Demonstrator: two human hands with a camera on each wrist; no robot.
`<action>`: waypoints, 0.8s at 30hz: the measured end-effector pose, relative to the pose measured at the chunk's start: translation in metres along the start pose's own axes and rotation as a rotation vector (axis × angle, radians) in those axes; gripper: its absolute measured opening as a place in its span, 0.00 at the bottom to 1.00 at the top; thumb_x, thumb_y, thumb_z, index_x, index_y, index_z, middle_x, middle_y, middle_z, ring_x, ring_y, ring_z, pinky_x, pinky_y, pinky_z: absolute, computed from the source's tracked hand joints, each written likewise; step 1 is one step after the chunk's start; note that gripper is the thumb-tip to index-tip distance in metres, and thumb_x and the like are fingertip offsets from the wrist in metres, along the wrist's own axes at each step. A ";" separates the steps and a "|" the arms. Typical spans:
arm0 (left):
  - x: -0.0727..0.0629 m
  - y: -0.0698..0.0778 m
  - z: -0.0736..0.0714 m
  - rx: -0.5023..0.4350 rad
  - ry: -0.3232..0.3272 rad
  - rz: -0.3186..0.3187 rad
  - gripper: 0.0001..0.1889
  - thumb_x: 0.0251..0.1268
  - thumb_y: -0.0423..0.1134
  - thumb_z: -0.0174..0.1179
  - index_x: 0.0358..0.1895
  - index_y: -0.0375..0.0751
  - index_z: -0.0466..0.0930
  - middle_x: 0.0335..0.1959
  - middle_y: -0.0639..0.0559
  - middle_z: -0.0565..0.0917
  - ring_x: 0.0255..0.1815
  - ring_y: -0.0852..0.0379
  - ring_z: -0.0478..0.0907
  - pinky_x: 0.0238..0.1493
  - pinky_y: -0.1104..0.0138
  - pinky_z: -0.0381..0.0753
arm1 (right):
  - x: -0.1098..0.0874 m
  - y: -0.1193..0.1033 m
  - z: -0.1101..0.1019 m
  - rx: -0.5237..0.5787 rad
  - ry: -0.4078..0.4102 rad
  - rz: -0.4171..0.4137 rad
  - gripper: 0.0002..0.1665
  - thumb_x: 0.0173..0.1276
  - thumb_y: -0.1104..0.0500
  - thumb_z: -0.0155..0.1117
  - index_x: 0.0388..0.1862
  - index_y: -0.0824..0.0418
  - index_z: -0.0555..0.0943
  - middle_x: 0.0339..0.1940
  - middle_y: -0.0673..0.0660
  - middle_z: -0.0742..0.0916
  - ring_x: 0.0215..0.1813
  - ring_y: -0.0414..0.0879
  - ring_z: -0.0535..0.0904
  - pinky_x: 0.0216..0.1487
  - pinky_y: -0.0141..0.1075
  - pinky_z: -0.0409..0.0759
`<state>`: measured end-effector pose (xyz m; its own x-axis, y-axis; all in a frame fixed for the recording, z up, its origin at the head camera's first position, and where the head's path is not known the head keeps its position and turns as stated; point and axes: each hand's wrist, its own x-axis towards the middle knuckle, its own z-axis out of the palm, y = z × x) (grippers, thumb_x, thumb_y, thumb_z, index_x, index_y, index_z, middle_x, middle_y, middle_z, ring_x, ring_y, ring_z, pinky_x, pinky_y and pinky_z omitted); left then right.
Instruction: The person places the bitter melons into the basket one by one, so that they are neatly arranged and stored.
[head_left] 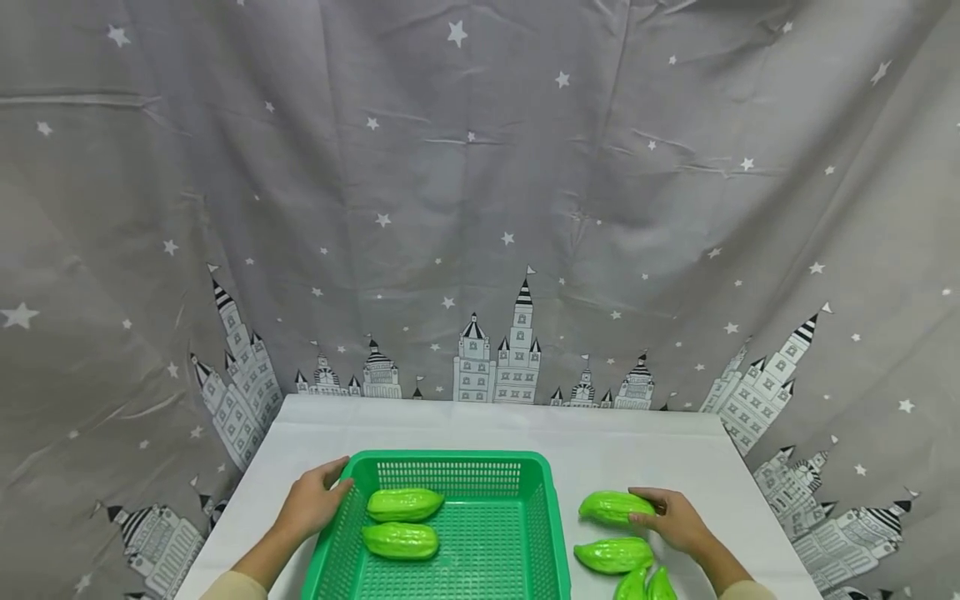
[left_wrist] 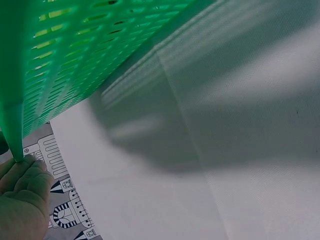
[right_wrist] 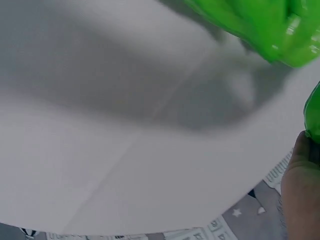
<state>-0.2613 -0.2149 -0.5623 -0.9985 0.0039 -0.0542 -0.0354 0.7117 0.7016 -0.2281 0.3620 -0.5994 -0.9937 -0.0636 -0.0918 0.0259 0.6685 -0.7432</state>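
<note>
- right hand (head_left: 671, 518): pinching the far gourd (head_left: 606, 507) by its right end, thumb on the near side, fingers on the far side; gourd's body sticks out to the left of the hand. can't tell if it is lifted or touching the table (head_left: 405, 423)
- middle gourd (head_left: 613, 555): on the table, just nearer than the held 1, left of and below the right hand
- 2 near gourds (head_left: 632, 586): side by side below the hand, cut off by the frame edge
- left hand (head_left: 313, 502): grasping the green basket (head_left: 450, 456) at its far left corner, thumb over the rim
- 2 basket gourds (head_left: 405, 505): lying crosswise in the basket's left half, 1 behind the other, right of the left hand, not touched by it
- basket: on the white table, between the 2 hands
- grey curtain (head_left: 420, 183) with stars and castles behind
</note>
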 end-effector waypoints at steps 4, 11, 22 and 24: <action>0.000 0.002 -0.003 0.002 0.003 0.009 0.27 0.75 0.39 0.56 0.70 0.25 0.67 0.65 0.26 0.73 0.66 0.26 0.69 0.63 0.36 0.69 | 0.005 -0.025 -0.011 0.000 0.043 -0.040 0.30 0.62 0.57 0.76 0.60 0.70 0.81 0.59 0.65 0.84 0.64 0.64 0.77 0.63 0.53 0.77; -0.001 -0.001 -0.002 -0.003 0.011 0.026 0.27 0.75 0.37 0.56 0.69 0.23 0.67 0.64 0.25 0.73 0.65 0.26 0.69 0.63 0.37 0.70 | 0.013 -0.065 -0.021 0.043 0.076 -0.105 0.30 0.65 0.56 0.74 0.63 0.70 0.80 0.60 0.64 0.83 0.65 0.62 0.77 0.65 0.50 0.76; 0.000 -0.004 0.002 -0.020 -0.001 0.005 0.27 0.75 0.38 0.57 0.70 0.24 0.67 0.65 0.26 0.73 0.66 0.26 0.69 0.64 0.37 0.69 | 0.014 -0.118 -0.021 0.217 0.082 -0.200 0.31 0.66 0.58 0.74 0.65 0.68 0.78 0.61 0.65 0.82 0.63 0.63 0.78 0.52 0.38 0.84; 0.000 -0.003 0.002 -0.022 0.000 0.005 0.27 0.75 0.38 0.57 0.70 0.24 0.67 0.65 0.26 0.73 0.66 0.26 0.69 0.64 0.37 0.69 | 0.014 -0.123 -0.019 0.218 0.078 -0.195 0.31 0.66 0.58 0.74 0.65 0.68 0.79 0.60 0.64 0.83 0.63 0.62 0.79 0.50 0.36 0.85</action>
<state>-0.2611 -0.2160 -0.5660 -0.9987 0.0070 -0.0509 -0.0317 0.6960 0.7173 -0.2469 0.2932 -0.4971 -0.9874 -0.1121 0.1119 -0.1522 0.4743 -0.8671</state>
